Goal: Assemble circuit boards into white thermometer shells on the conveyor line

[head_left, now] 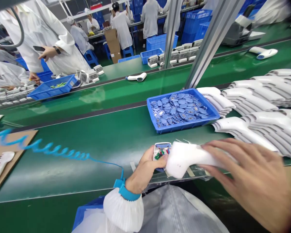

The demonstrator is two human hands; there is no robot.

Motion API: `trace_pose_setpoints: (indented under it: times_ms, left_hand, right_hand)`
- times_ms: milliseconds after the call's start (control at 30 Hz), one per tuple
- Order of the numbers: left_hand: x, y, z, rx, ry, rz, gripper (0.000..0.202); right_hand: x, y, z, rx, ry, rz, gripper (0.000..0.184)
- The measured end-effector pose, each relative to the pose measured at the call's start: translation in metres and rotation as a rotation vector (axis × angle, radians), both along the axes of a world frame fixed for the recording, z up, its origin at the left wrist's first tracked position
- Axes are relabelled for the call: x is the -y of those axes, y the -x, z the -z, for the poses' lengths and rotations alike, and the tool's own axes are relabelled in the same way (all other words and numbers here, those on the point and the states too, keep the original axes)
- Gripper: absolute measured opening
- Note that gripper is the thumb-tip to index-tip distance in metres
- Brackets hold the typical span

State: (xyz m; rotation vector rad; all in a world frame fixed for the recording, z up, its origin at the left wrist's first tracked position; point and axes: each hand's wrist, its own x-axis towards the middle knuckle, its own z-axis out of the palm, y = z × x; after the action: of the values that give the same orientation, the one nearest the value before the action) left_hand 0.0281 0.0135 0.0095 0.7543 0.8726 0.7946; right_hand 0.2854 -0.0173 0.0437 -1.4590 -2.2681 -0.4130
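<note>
My left hand (145,170), with a blue wrist strap (129,191) and coiled cord, is closed on a small open white housing (163,145). A green circuit board (159,155) shows inside it, and its lower part is hidden. My right hand (252,174), slightly blurred, grips the handle of a white plastic thermometer shell (184,158). The shell's wide head overlaps the housing in my view; whether they touch I cannot tell. Just beyond my hands stands a blue tray (157,129) full of small blue plastic parts (180,105).
Stacked white shells (259,121) lie on the right. White pieces rest on a cardboard sheet (12,165) at the left. Across the green belt (99,95) lies a finished-looking thermometer (137,77). A metal post (210,42) rises behind the tray. Co-workers in white coats (122,26) are beyond.
</note>
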Motion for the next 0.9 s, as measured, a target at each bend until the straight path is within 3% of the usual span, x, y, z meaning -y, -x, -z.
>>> trace_pose_setpoints:
  times_ms: [100,200,333,467,567,667,767,833,900]
  left_hand:
    - [0.002,-0.001,0.001,0.048,0.039,-0.031,0.054]
    - [0.004,0.000,0.004,0.053,0.014,-0.038,0.058]
    - [0.004,0.002,0.007,-0.117,-0.069,0.016,0.058]
    - [0.003,0.002,0.007,-0.261,-0.126,0.046,0.049]
    - [0.004,0.002,0.006,-0.418,-0.199,0.062,0.046]
    - [0.009,0.001,0.005,-0.650,-0.337,0.115,0.042]
    - [0.018,0.002,0.009,-0.756,-0.451,0.034,0.042]
    - [0.025,0.005,0.014,-0.803,-0.529,-0.014,0.050]
    - [0.031,0.012,0.021,-0.878,-0.634,0.041,0.047]
  right_hand:
    - [0.000,0.023,-0.004,0.093,-0.047,-0.101,0.020]
    - [-0.004,0.031,-0.002,0.106,-0.053,-0.108,0.020]
    - [-0.010,0.040,0.004,0.118,-0.043,-0.137,0.021]
    - [-0.014,0.046,0.017,0.059,0.093,-0.198,0.035]
    - [-0.013,0.044,0.023,-0.159,0.341,-0.207,0.038]
    - [-0.016,0.040,0.018,-0.378,0.806,-0.173,0.034]
    - [-0.020,0.038,0.007,-0.641,1.201,-0.144,0.034]
    - [-0.019,0.038,0.003,-0.835,1.363,-0.093,0.036]
    - [-0.014,0.041,0.003,-0.910,1.456,-0.035,0.039]
